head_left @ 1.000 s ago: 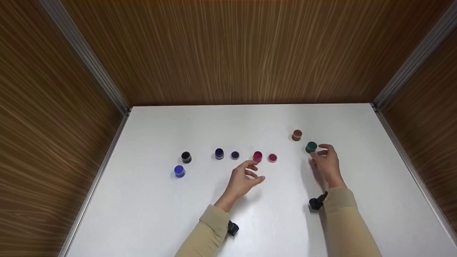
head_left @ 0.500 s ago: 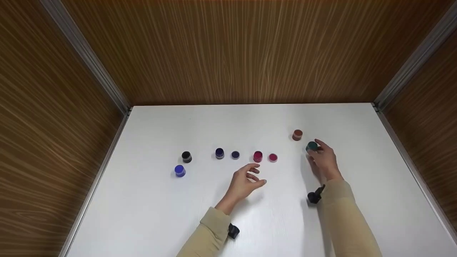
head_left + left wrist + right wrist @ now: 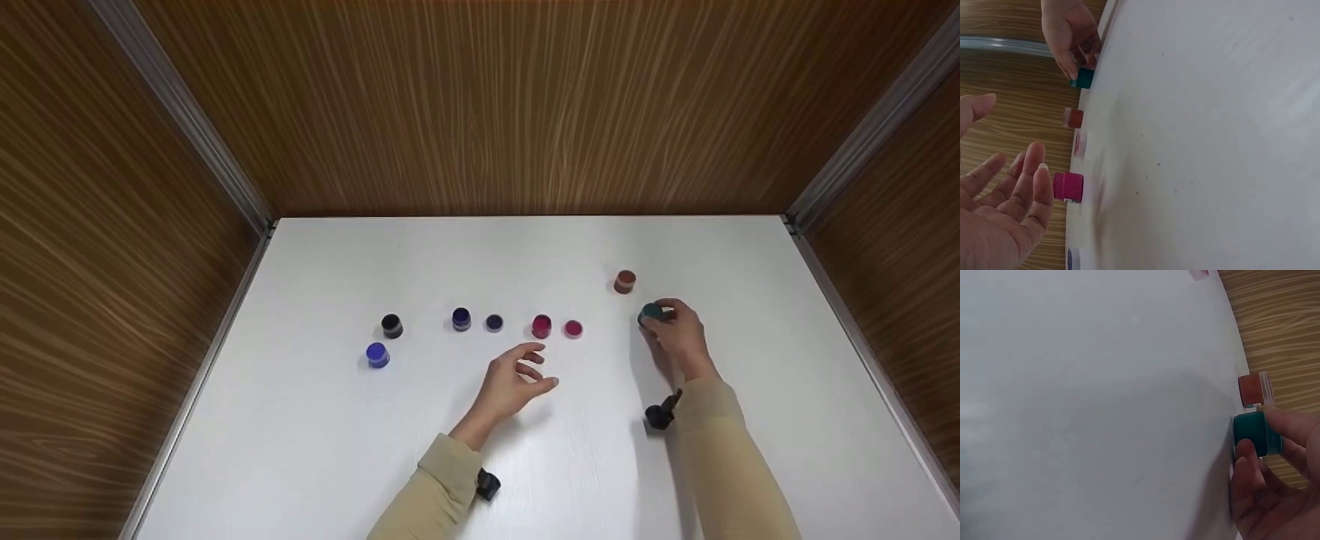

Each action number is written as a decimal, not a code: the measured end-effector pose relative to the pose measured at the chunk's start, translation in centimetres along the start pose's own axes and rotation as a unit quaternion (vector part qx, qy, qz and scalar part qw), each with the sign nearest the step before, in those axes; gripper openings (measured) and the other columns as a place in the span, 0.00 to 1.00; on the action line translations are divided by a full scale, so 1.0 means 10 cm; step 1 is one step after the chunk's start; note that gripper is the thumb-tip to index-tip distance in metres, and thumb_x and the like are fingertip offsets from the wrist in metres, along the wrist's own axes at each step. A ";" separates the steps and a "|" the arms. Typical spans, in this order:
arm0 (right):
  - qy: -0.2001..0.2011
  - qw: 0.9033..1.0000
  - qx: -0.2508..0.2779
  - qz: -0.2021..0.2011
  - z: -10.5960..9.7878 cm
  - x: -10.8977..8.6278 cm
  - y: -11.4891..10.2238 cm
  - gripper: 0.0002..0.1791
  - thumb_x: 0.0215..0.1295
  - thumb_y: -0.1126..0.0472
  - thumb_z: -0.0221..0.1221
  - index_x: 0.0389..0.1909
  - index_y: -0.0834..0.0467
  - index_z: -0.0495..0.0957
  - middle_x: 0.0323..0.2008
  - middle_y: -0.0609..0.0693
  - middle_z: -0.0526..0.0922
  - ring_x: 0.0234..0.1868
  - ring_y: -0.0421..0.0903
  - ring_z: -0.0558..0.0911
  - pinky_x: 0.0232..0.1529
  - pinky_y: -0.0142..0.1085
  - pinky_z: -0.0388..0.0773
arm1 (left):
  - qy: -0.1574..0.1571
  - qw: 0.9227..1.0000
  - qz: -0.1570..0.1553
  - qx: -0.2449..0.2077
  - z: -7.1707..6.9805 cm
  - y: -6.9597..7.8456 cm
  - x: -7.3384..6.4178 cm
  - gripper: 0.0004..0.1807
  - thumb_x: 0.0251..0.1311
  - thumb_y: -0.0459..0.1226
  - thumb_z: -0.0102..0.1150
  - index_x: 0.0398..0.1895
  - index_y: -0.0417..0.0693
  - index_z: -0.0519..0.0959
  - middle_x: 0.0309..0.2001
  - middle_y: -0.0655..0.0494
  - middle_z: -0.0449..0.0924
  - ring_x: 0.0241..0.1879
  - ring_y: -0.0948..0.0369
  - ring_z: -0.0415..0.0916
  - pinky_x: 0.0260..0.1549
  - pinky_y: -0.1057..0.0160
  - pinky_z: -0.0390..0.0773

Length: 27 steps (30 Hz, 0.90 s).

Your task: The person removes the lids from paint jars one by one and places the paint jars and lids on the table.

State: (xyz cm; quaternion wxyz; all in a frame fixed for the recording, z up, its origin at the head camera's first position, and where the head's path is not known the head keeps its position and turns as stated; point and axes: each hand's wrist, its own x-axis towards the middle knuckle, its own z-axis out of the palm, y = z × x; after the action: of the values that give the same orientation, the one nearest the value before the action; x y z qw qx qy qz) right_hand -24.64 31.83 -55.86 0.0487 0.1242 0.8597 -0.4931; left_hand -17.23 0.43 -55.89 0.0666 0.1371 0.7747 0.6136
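Note:
My right hand (image 3: 684, 339) pinches a small green paint jar (image 3: 1250, 432) between thumb and fingers, at the right part of the white table. Just behind it stands a brown-orange paint jar (image 3: 625, 282) with a clear-looking lid. My left hand (image 3: 508, 384) hovers over the table with fingers loosely bent and nothing in them. Right beyond its fingertips stands a magenta paint jar (image 3: 541, 327), and a low magenta lid (image 3: 573, 329) lies to the right of that jar. In the left wrist view the green jar shows under the right hand's fingertips.
A dark blue jar (image 3: 461, 319) stands left of centre with a low dark blue lid (image 3: 493, 322) beside it. Farther left are a black jar (image 3: 391, 326) and a violet-blue jar (image 3: 377, 355). Wood-grain panels (image 3: 480, 112) wall the table (image 3: 315, 450) at the back and sides.
My right hand's fingers have come round the green jar and shifted it slightly left and nearer. My left hand has drawn back a little from the magenta jar.

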 end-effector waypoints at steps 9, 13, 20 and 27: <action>-0.027 0.999 0.010 -0.018 0.09 -0.19 -0.08 0.28 0.70 0.57 0.58 0.66 0.66 0.64 0.52 0.64 0.72 0.42 0.52 0.81 0.38 0.35 0.79 | 0.003 1.000 0.013 0.026 -0.05 0.05 -0.10 0.29 0.54 0.39 0.72 0.60 0.46 0.76 0.49 0.44 0.79 0.38 0.59 0.80 0.39 0.61 0.78; -0.043 0.998 0.026 -0.032 0.14 -0.29 -0.17 0.28 0.70 0.56 0.59 0.65 0.64 0.64 0.52 0.64 0.72 0.44 0.56 0.82 0.40 0.40 0.80 | 0.012 0.999 0.028 0.032 -0.11 0.05 -0.14 0.29 0.54 0.39 0.72 0.59 0.45 0.76 0.48 0.45 0.79 0.39 0.57 0.81 0.42 0.55 0.79; -0.057 0.997 0.016 -0.057 0.24 -0.51 -0.34 0.26 0.68 0.55 0.61 0.62 0.62 0.68 0.53 0.63 0.74 0.45 0.56 0.80 0.42 0.39 0.78 | 0.030 0.998 0.026 0.041 -0.25 0.02 -0.20 0.28 0.54 0.39 0.72 0.59 0.44 0.76 0.49 0.43 0.78 0.40 0.54 0.80 0.44 0.50 0.78; -0.078 0.993 0.034 -0.076 0.43 -0.71 -0.42 0.23 0.65 0.58 0.64 0.56 0.63 0.72 0.47 0.60 0.79 0.40 0.53 0.81 0.36 0.36 0.79 | 0.042 0.998 0.022 0.051 -0.37 -0.02 -0.24 0.28 0.54 0.40 0.72 0.59 0.45 0.76 0.50 0.43 0.77 0.41 0.55 0.80 0.44 0.48 0.76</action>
State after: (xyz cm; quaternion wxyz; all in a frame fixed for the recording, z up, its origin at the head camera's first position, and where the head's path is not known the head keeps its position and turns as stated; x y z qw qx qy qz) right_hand -19.10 24.95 -53.03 0.0733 0.0215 0.8429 -0.5327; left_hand -15.95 -3.74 -55.34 0.0133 0.1314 0.8039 0.5799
